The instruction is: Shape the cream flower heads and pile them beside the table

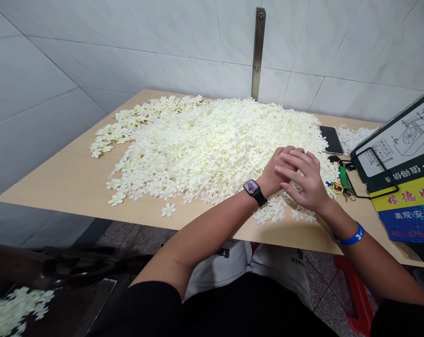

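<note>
A wide heap of white artificial flower heads [215, 145] with pale yellow centres covers much of the table. Over its near right side, my left hand [275, 172] is bent inward, a black smartwatch [254, 192] on its wrist. Most of its fingers are hidden behind my right hand [305, 182]. That hand lies across the left one with its fingers stretched and a little apart, and nothing shows in it. Around its wrist is a blue wristband [354, 235]. Several loose flowers [273, 211] lie on the table just below both hands.
The tan tabletop [67, 173] meets a tiled wall. On the right are a dark phone [331, 139], keys with a green holder [343, 179] and a printed carton [401, 168]. More flowers [18, 306] lie low at left. A red stool [355, 295] shows below.
</note>
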Demonstrator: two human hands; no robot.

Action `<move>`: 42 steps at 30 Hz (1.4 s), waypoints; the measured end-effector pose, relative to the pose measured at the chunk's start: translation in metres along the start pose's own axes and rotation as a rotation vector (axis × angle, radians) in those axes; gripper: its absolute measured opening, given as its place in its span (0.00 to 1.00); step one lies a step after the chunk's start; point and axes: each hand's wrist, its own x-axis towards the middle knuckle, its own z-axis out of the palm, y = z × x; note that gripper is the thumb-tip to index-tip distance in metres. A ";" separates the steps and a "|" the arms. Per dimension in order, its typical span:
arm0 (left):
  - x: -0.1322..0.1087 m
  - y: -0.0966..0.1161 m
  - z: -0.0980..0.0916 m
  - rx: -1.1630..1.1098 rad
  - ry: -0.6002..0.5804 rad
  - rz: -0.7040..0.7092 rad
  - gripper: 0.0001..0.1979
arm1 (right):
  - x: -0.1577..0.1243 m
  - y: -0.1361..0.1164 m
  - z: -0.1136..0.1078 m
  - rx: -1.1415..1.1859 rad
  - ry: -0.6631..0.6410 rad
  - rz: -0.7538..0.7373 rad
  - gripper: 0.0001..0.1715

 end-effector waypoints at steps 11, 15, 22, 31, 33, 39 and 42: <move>0.001 -0.013 0.002 -0.201 0.262 0.035 0.18 | -0.005 0.020 -0.003 0.159 0.407 0.587 0.16; -0.001 -0.009 0.005 -0.273 0.315 0.083 0.20 | -0.011 0.036 0.002 0.437 0.231 0.721 0.20; -0.001 -0.005 -0.003 -0.145 0.375 0.195 0.16 | -0.012 0.037 0.004 0.637 0.198 0.705 0.21; 0.001 -0.010 -0.009 -0.102 0.288 0.169 0.16 | -0.018 0.045 0.001 0.656 0.194 0.716 0.23; 0.001 -0.009 -0.010 -0.113 0.274 0.164 0.16 | -0.021 0.048 0.004 0.723 0.216 0.749 0.23; 0.002 -0.009 -0.009 -0.161 0.266 0.135 0.15 | -0.020 0.048 0.007 0.720 0.291 0.802 0.20; 0.003 -0.011 -0.008 -0.193 0.252 0.118 0.14 | -0.016 0.044 0.006 0.650 0.364 0.824 0.16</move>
